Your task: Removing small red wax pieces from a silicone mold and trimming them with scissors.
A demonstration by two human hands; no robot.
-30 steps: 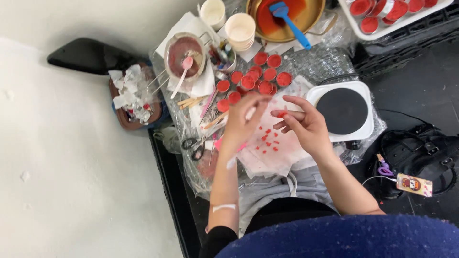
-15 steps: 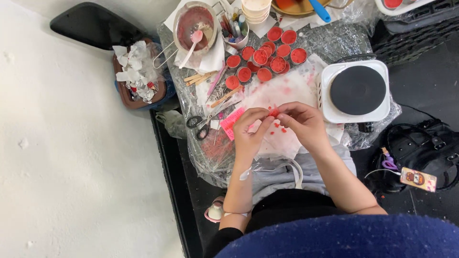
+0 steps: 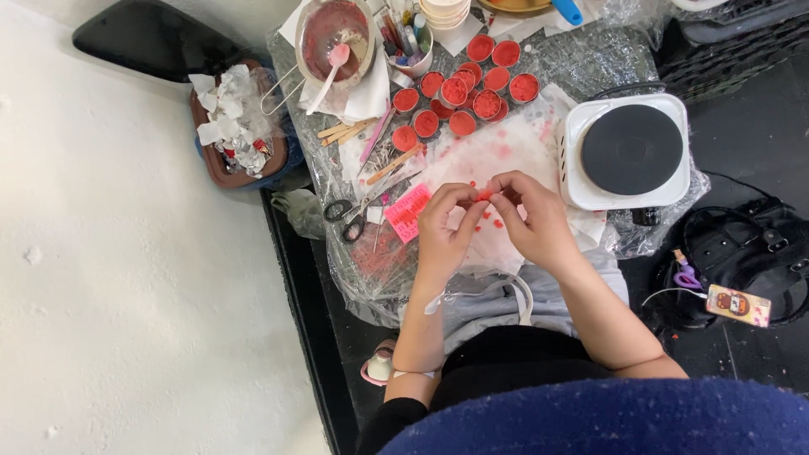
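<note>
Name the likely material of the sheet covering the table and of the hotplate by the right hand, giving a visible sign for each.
Table cover: probably thin clear plastic film, glossy and crinkled. Hotplate: matte black disc, likely metal, in a smooth white casing, plastic or enamelled metal.

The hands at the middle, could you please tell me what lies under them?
Under the left hand and right hand lies white paper spotted red, over clear plastic sheet. What the palms cover cannot be seen.

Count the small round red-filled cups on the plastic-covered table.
11 small round red-filled cups, clustered above the hands: two at top by the stacked paper cups, five across the middle row, one dark between, three at lower left. More may be hidden.
</note>
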